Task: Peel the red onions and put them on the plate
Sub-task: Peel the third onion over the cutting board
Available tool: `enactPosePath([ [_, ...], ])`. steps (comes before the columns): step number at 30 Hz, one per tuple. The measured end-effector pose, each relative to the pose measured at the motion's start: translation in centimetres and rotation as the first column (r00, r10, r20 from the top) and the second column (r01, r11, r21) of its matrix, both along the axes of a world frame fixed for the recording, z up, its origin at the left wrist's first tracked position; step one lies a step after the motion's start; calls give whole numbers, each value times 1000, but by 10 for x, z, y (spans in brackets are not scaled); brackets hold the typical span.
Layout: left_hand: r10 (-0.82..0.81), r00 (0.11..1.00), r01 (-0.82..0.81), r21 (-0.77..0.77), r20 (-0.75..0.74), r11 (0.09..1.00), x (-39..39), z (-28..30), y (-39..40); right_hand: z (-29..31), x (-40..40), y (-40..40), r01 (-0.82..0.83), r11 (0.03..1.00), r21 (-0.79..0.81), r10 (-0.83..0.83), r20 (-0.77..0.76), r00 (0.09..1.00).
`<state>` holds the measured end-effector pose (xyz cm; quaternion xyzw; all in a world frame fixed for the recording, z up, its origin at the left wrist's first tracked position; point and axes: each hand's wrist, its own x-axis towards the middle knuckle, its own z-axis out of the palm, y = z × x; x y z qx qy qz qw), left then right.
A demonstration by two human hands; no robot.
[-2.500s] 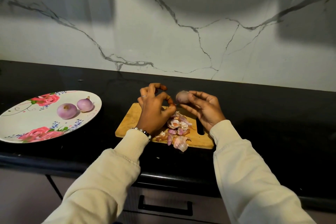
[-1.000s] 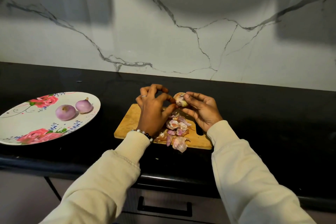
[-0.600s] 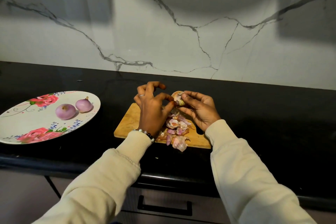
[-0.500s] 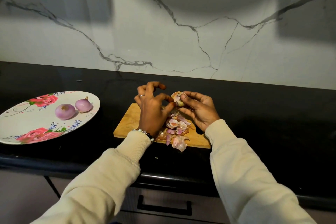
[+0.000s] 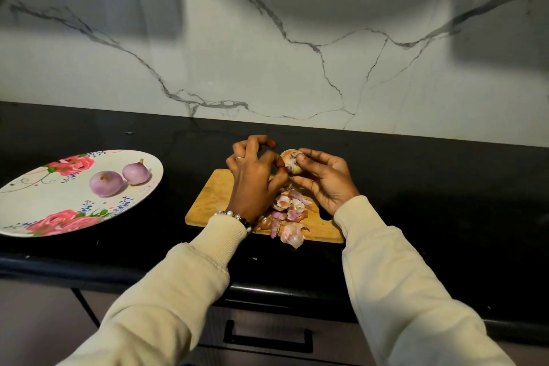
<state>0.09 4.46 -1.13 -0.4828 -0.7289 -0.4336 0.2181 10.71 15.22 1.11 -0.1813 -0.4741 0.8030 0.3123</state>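
My right hand grips a small onion with patches of dry skin, held above the far edge of the wooden cutting board. My left hand pinches at the onion's lower left side with thumb and forefinger, its other fingers curled above. A heap of pink and brown onion peels lies on the board below the hands. Two peeled red onions sit on the white floral plate at the left.
The black countertop runs along a white marble wall. One peel hangs over the board's front edge. A drawer with a black handle sits below the counter edge.
The onion has turned in my right hand, with more dry skin facing me. My left fingers closed in on its side. The plate and peels are unchanged.
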Motion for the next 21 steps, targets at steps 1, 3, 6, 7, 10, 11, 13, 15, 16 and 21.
enactPosePath([
  [1, -8, 1000, 8, 7, 12, 1000, -1, 1, -1, 1, 0, 1, 1, 1000, -15, -2, -16, 1000],
  [3, -26, 997, 24, 43, 69, 999, -1, 3, -3, 1, 0, 4, 6, 998, -61, -10, -64, 998],
  [6, -41, 993, 31, 88, 114, 996, 0, 5, -6, 0, 0, 6, 4, 995, -105, -16, -115, 993],
  [7, -37, 994, 28, 88, 103, 996, 1, 5, -6, 0, 0, 6, -2, 994, -113, -12, -126, 992],
  [10, 0, 998, -6, 88, 62, 996, 1, 3, -6, 1, 3, 5, -16, 993, -114, 1, -135, 991],
  [11, 21, 998, -27, 91, 59, 995, 1, 3, -6, 2, 4, 5, -17, 993, -113, 2, -133, 991],
  [13, 69, 996, -73, 82, 53, 994, 0, 3, -6, 2, 3, 5, -15, 993, -116, 0, -130, 992],
  [15, 102, 994, -104, 57, 46, 993, -2, 3, -5, 2, 2, 5, -13, 993, -113, 0, -120, 993],
  [16, 106, 994, -108, 41, 39, 993, -3, 2, -4, 2, 2, 5, -14, 994, -113, 1, -113, 994],
  [21, 76, 994, -70, 75, -76, 995, -2, 1, -5, 1, 1, 3, -8, 997, -77, 3, -59, 998],
])
